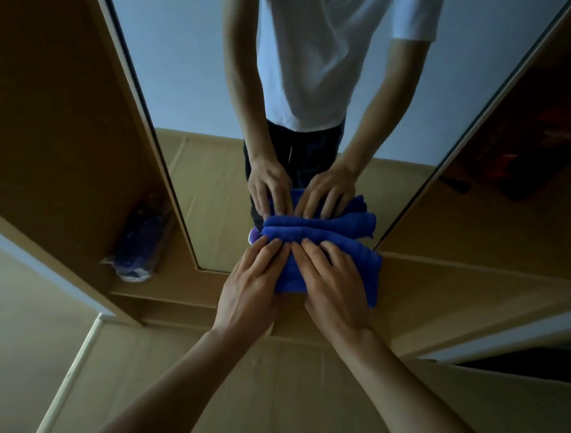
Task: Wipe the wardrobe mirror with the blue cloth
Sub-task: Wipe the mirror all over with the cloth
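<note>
Wardrobe mirror is being wiped at 5 o'clock; blue cloth is pressed under flat-fingered left hand and right hand; a sweep toward 12 o'clock is judged next.

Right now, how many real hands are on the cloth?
2. Left hand presses the blue cloth at its left end, right hand at its middle; the pair above is reflection.

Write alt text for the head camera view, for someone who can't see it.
The left hand and right hand press a blue cloth low on the mirror, fingers straight. The mirror reflects both arms and a white shirt.
</note>
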